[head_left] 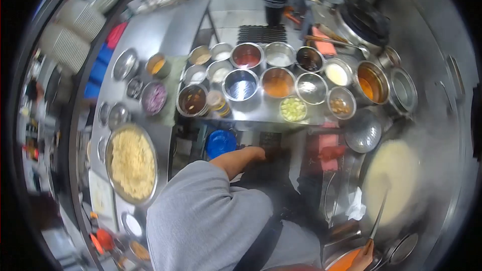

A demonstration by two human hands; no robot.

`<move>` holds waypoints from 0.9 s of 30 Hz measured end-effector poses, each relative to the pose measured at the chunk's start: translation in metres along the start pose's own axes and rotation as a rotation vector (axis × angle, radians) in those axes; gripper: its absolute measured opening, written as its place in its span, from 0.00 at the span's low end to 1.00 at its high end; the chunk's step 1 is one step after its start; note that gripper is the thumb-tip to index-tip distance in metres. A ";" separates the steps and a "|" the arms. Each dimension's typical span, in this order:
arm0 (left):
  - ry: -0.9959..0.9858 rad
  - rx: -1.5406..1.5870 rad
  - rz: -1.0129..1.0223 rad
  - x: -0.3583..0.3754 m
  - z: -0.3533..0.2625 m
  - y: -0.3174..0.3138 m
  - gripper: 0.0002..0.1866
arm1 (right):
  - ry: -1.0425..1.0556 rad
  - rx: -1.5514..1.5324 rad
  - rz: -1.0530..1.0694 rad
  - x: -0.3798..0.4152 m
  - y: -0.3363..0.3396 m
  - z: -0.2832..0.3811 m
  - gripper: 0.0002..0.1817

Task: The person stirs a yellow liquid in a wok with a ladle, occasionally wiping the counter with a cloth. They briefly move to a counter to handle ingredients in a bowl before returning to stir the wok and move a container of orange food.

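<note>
While the right hand [362, 261] has its fingers closed around the long-handled utensil [379, 216], whose far end dips in pale liquid [394, 165] at right, stirring seems underway, needing steady grip; left hand [258, 153] is near blue basin [221, 143], its fingers unclear

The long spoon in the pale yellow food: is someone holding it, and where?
Yes, the right hand holds the long spoon by its brown handle end.

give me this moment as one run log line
right hand: grips wooden-handled utensil, tip in pale yellow liquid | left hand: near blue basin, blurred, grip unclear | chopped pale green vegetable: near counter edge
</note>
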State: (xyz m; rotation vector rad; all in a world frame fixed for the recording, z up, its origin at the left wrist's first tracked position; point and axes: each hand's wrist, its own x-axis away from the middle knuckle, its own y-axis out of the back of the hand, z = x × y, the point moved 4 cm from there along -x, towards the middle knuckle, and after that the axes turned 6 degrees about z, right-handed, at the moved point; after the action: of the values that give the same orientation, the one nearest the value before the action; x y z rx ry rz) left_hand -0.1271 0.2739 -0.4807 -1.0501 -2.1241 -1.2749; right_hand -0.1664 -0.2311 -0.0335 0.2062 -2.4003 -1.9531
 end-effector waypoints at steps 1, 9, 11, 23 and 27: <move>0.056 0.122 -0.042 0.060 -0.031 0.020 0.24 | -0.190 -0.140 0.081 -0.008 -0.004 -0.006 0.19; 0.176 0.279 0.058 0.029 0.041 -0.243 0.20 | -0.173 -0.478 0.136 -0.067 -0.156 -0.157 0.22; -0.146 -0.107 -0.113 0.037 0.031 -0.238 0.17 | -0.173 -0.479 0.129 -0.077 -0.167 -0.175 0.22; 1.048 -0.075 -1.337 0.326 0.036 -0.110 0.21 | -0.301 -0.342 0.017 -0.006 -0.157 -0.278 0.23; 1.110 0.158 -1.068 0.364 0.018 -0.080 0.23 | -0.299 -0.573 -0.060 0.056 -0.135 -0.295 0.24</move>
State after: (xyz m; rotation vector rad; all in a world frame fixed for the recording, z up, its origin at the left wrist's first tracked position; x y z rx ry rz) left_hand -0.4125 0.4050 -0.2786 0.8975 -1.6955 -1.4864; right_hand -0.1774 -0.5511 -0.1072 -0.0410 -1.8633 -2.7602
